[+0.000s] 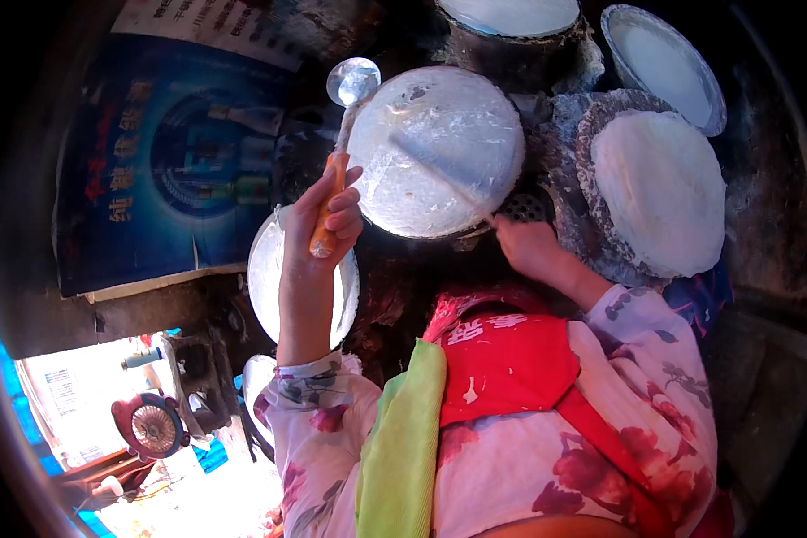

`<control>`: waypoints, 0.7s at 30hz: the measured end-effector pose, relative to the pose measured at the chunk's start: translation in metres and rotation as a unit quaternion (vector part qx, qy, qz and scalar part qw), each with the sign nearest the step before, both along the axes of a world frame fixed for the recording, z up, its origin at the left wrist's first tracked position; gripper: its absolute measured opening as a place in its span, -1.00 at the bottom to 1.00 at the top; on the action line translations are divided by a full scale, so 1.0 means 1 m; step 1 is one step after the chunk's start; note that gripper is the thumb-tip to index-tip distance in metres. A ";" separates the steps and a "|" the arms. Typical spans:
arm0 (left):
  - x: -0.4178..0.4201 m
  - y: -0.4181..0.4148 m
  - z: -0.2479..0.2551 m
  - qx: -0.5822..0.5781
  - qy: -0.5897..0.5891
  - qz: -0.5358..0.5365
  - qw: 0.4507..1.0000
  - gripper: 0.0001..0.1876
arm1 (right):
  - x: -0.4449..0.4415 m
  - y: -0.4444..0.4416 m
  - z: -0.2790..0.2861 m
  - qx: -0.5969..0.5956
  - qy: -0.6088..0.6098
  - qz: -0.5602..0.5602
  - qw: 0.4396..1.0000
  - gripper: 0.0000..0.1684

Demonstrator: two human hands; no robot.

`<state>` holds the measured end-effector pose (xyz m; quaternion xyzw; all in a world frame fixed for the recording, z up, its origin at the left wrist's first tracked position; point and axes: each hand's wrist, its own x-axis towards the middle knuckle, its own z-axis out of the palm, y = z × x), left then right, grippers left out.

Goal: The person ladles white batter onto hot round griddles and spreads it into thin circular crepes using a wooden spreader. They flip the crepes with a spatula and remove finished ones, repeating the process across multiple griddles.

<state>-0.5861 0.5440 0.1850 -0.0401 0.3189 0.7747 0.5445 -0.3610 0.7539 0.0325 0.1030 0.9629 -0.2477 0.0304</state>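
Observation:
My left hand [324, 218] grips a ladle by its orange handle [329, 202]. The ladle's shiny round bowl [354, 81] points up, beside the left rim of a round griddle [457, 107]. Pale smears and flakes cover the griddle's top. From the lower right, my right hand [530, 246] holds a thin flat scraper [437, 171] by its end. Its blade reaches across the middle of the griddle; whether it touches the surface is hard to tell. Under my left forearm is a white bucket or basin [263, 269], partly hidden.
A stack of thin white rounds [659, 191] sits on a crusted stand at right. Behind it is a pan of whitish liquid [669, 67]. Another round white-topped vessel [511, 13] stands at the top. A blue poster [128, 168] bears writing. A small fan [153, 427] is lower left.

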 end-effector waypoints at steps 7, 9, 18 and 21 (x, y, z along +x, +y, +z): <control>0.004 0.051 -0.034 -0.167 0.115 -0.035 0.979 -0.63 | 0.008 0.037 -0.005 -0.132 0.067 -0.204 0.968 -0.69; 0.015 0.071 -0.047 -0.230 0.178 -0.027 0.957 -0.66 | -0.002 0.053 -0.009 -0.214 0.077 -0.236 0.945 -0.68; 0.030 0.098 -0.140 -0.387 0.408 0.027 0.826 -0.74 | -0.052 0.045 -0.020 -0.288 0.053 -0.240 0.926 -0.67; 0.035 0.096 -0.142 -0.408 0.413 0.042 0.813 -0.75 | -0.061 0.029 -0.027 -0.240 0.075 -0.202 0.946 -0.69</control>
